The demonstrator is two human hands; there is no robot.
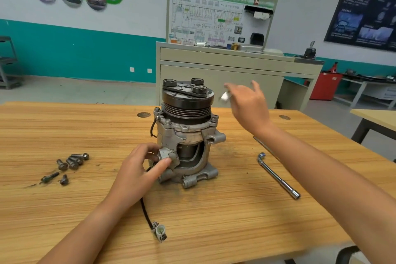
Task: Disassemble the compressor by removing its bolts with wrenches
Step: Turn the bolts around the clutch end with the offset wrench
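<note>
The compressor [186, 135] stands upright on the wooden table [214, 210], black pulley on top. My left hand [139, 169] grips a grey lug low on its left side, thumb across the front. My right hand [248, 103] hovers blurred to the right of the pulley, with a small bright metal piece [224, 96] held at its fingertips. Several removed bolts [70, 163] lie on the table to the left. A chrome L-shaped socket wrench [278, 176] lies to the right. A flat metal bar [264, 146], perhaps another wrench, shows from under my right forearm.
The compressor's black cable ends in a white plug [159, 231] lying near the table's front. Behind the table stands a beige training cabinet [225, 75] with a wiring board. A second table [375, 118] is at the right, and a red cabinet [325, 85] beyond.
</note>
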